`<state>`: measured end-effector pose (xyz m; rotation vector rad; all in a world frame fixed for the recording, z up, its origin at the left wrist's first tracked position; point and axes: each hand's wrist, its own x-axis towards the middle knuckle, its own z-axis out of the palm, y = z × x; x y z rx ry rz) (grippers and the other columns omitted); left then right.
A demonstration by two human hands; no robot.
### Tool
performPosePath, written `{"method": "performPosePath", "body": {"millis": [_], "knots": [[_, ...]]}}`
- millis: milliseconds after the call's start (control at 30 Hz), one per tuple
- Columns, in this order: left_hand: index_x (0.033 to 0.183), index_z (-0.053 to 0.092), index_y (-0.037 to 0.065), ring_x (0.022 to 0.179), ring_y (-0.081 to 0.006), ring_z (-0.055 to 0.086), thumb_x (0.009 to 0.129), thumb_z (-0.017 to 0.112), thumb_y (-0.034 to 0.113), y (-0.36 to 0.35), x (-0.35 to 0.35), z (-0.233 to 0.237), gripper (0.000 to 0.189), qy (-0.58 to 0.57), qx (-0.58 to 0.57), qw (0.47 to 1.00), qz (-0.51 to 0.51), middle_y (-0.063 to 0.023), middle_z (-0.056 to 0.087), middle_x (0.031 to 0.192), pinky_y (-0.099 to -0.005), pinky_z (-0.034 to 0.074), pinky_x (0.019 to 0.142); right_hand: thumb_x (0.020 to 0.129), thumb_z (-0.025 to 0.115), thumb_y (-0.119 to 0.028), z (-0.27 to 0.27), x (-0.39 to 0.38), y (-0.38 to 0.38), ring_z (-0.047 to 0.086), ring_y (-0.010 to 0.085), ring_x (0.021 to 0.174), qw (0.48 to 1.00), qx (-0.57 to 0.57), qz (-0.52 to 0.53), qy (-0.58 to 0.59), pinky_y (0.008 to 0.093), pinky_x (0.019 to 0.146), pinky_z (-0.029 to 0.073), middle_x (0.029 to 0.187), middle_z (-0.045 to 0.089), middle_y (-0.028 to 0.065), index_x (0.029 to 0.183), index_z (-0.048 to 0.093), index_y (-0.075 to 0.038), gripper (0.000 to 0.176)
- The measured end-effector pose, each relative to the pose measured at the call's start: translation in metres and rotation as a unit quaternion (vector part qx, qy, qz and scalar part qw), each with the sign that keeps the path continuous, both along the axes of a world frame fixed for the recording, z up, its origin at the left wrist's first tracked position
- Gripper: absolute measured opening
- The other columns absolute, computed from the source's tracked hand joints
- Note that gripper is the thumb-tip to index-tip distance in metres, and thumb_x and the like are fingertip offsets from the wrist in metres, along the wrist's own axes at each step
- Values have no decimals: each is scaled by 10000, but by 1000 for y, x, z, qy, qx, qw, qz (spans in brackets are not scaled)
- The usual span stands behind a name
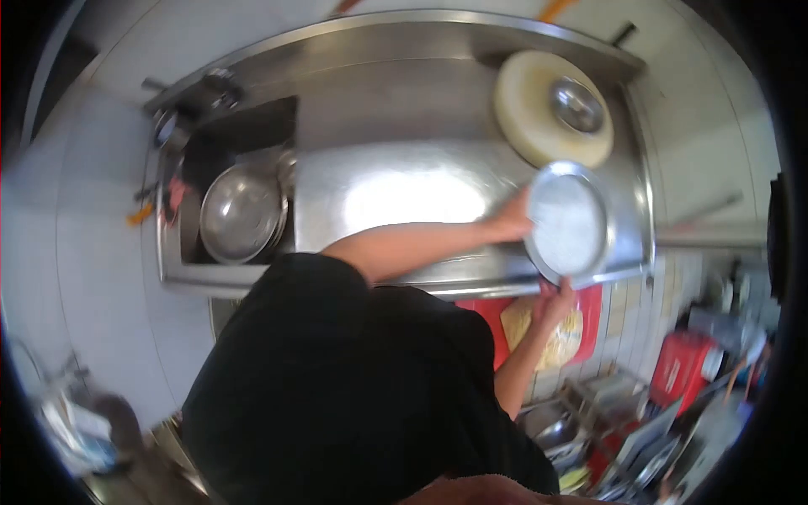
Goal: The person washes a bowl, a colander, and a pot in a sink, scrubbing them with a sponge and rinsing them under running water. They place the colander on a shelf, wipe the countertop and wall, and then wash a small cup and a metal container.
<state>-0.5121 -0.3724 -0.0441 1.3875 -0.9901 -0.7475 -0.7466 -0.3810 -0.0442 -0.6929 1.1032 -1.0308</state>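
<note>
Out at the right end of the steel counter, I hold a round metal pan point(571, 220) with a wide rim and a pale, whitish inside. My left hand point(510, 220) is closed on its left edge. At the near edge, my right hand point(555, 296) grips the rim. Just beyond the pan lies a thick, round, cream-coloured chopping block point(522, 109), and a small metal bowl point(577, 104) rests on it. Below my right hand, a red tub point(592, 320) holds something yellowish and flat-looking point(562, 341).
The steel counter point(387, 109) runs to a sink point(198, 252) at the left. A large metal bowl point(241, 213) sits in that sink, near the taps point(220, 84). Behind me at the right are a red container point(683, 370) and metal trays point(610, 396).
</note>
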Motion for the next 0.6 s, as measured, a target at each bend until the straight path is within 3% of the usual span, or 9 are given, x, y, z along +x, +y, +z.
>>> {"method": "performPosePath", "body": {"millis": [100,133,167,200,267,333,433,533,600], "knots": [[1436,323,-3,1297,-383,468,710,671,85,-34,-25,-18,810,71,66,994,-41,-288,494,1351,-432,355,1108,989,494,-156,7,-11,-24,628,329,1086,999,-33,-25,-29,509,842,568,1260,588,196,1352,448,11,402],[1449,287,-7,1243,-391,530,713,670,67,-25,-22,20,834,82,130,986,-70,-293,544,1304,-438,405,1074,994,485,-169,6,-21,-34,618,341,1105,998,-46,-29,-34,524,862,558,1284,573,215,1387,423,13,438],[1467,247,-2,1205,-402,562,716,674,72,-40,-31,1,867,70,73,993,-63,-299,569,1273,-437,432,1053,996,482,-180,1,-30,-46,599,354,1133,999,-45,-14,-20,541,895,539,1317,547,224,1400,407,16,455],[1492,206,7,1227,-400,546,712,689,79,-39,-29,15,921,77,98,988,-94,-300,546,1308,-424,427,1063,999,480,-191,-7,-43,-60,580,367,1161,999,-46,-1,-6,558,927,521,1351,521,233,1413,392,19,473],[1520,150,12,1214,-398,557,696,733,98,-55,-36,4,1013,58,40,994,-86,-297,540,1321,-414,433,1055,1000,478,-188,-38,-78,-105,580,375,1154,998,-36,36,-48,574,956,508,1366,505,235,1400,394,36,466],[1513,190,3,1220,-399,548,712,748,147,-70,-40,-6,986,31,19,995,-89,-296,529,1338,-420,432,1046,1008,475,-207,-13,-63,-111,602,371,1107,999,-28,9,-25,557,926,541,1315,535,224,1382,400,62,467],[1461,305,-18,1200,-413,551,764,727,190,-38,-15,28,841,41,149,977,-148,-284,523,1343,-415,443,1025,1013,480,-244,-2,-65,-127,612,357,1079,999,-38,15,29,539,919,553,1256,559,216,1359,415,67,470],[1397,418,1,1246,-383,513,822,684,219,-18,-4,-24,670,-74,126,979,-139,-249,523,1335,-469,392,1060,1016,485,-265,1,-61,-133,616,348,1082,998,-50,-5,38,518,923,557,1251,567,211,1358,416,65,480],[1340,487,37,1328,-328,431,849,667,219,21,12,-44,554,-222,152,959,-88,-213,498,1342,-544,284,1119,1007,449,-406,-9,-56,-128,621,321,1025,996,-62,-10,-66,537,948,515,1151,606,181,1234,524,40,505]]}}
